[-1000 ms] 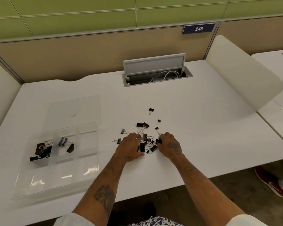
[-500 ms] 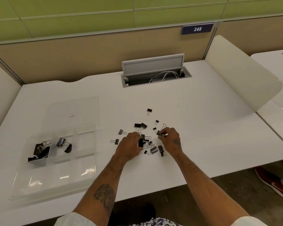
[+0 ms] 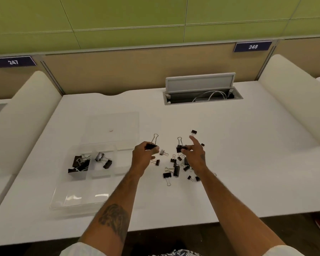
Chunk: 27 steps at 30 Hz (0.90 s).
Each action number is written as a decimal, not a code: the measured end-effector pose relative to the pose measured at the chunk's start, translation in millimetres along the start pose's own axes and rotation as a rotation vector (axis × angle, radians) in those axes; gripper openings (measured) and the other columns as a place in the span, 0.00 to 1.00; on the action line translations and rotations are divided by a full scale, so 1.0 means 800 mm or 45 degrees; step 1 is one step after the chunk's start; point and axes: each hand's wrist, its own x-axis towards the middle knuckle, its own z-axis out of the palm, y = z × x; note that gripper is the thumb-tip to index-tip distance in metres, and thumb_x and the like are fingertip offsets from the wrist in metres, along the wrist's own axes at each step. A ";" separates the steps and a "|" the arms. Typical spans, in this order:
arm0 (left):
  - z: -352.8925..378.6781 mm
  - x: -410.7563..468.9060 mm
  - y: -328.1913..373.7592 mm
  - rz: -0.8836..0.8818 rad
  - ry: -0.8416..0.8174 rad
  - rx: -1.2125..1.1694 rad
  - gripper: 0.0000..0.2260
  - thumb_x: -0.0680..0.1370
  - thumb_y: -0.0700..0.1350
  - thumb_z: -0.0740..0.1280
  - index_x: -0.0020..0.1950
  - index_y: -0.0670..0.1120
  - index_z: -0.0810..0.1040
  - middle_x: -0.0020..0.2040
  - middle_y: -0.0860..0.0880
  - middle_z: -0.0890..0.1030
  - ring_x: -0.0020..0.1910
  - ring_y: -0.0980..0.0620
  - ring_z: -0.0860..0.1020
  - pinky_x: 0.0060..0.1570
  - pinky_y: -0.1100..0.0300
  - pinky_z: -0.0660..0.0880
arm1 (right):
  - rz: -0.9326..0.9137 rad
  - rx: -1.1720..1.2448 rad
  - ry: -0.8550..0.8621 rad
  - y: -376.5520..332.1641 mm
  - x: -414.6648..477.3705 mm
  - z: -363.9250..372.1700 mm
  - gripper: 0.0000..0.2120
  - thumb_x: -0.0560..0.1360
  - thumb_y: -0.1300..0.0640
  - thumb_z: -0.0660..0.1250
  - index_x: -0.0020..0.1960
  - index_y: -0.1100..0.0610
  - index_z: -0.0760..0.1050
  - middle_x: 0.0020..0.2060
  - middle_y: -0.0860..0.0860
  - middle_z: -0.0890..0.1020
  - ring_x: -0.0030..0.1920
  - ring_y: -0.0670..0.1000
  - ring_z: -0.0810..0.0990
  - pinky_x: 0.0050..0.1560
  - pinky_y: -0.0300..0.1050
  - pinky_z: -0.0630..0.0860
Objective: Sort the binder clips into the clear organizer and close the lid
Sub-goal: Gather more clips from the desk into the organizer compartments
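The desk [image 3: 248, 163] was white. The binder clips [image 3: 176, 170] on the desk were black with silver wire handles; one clip [image 3: 99, 156] in the organizer [image 3: 78, 198] was silver-grey. The organizer, at the desk's left, was clear, a red mark [image 3: 110, 129] at its lid [image 3: 122, 121]. Behind the desk the partition [image 3: 118, 71] was tan, the wall panels [image 3: 137, 15] above green. The number plates [image 3: 252, 46] were dark blue with white digits. The desk's hatch [image 3: 199, 82] was grey, its cable [image 3: 209, 95] white. The left forearm [image 3: 115, 218] bore a dark tattoo

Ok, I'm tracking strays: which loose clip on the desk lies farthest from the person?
The small black clip lying alone beyond the right hand, farther back than the pile.
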 end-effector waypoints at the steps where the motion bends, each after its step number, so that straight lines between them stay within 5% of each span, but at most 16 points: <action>1: -0.014 0.002 0.001 -0.040 0.001 -0.046 0.06 0.77 0.43 0.69 0.51 0.43 0.81 0.47 0.47 0.85 0.50 0.50 0.83 0.41 0.58 0.80 | 0.022 -0.005 -0.004 -0.002 0.001 0.014 0.23 0.74 0.63 0.69 0.67 0.48 0.72 0.51 0.51 0.82 0.43 0.46 0.80 0.37 0.34 0.77; 8: -0.121 0.010 -0.001 -0.157 0.083 -0.103 0.09 0.81 0.46 0.62 0.55 0.46 0.81 0.50 0.50 0.82 0.42 0.55 0.74 0.38 0.62 0.69 | 0.075 0.038 -0.125 -0.022 -0.017 0.126 0.10 0.75 0.63 0.69 0.56 0.61 0.80 0.41 0.54 0.85 0.41 0.51 0.83 0.48 0.48 0.80; 13: -0.193 0.008 -0.005 -0.177 0.105 -0.125 0.05 0.79 0.39 0.65 0.53 0.43 0.80 0.47 0.46 0.84 0.43 0.52 0.83 0.37 0.60 0.75 | 0.102 0.097 -0.212 -0.039 -0.044 0.201 0.08 0.76 0.64 0.67 0.55 0.60 0.80 0.44 0.55 0.85 0.42 0.51 0.84 0.48 0.44 0.81; 20: -0.265 0.021 -0.029 -0.105 0.284 0.212 0.02 0.74 0.43 0.70 0.44 0.48 0.83 0.40 0.50 0.83 0.40 0.53 0.79 0.42 0.60 0.75 | 0.083 -0.032 -0.228 -0.047 -0.067 0.271 0.06 0.75 0.59 0.68 0.50 0.56 0.82 0.44 0.54 0.85 0.42 0.49 0.82 0.41 0.42 0.77; 24: -0.285 0.020 -0.032 -0.067 0.220 0.348 0.06 0.76 0.44 0.70 0.49 0.45 0.84 0.43 0.51 0.84 0.40 0.57 0.79 0.38 0.66 0.72 | 0.060 -0.124 -0.230 -0.045 -0.069 0.295 0.06 0.74 0.57 0.69 0.49 0.54 0.83 0.44 0.50 0.84 0.47 0.50 0.81 0.48 0.44 0.77; 27: -0.293 0.020 -0.035 -0.043 0.198 0.449 0.09 0.77 0.45 0.69 0.53 0.44 0.84 0.47 0.51 0.83 0.48 0.53 0.80 0.50 0.57 0.78 | 0.043 -0.162 -0.256 -0.049 -0.070 0.307 0.05 0.74 0.57 0.70 0.48 0.54 0.84 0.41 0.48 0.83 0.44 0.48 0.79 0.44 0.41 0.74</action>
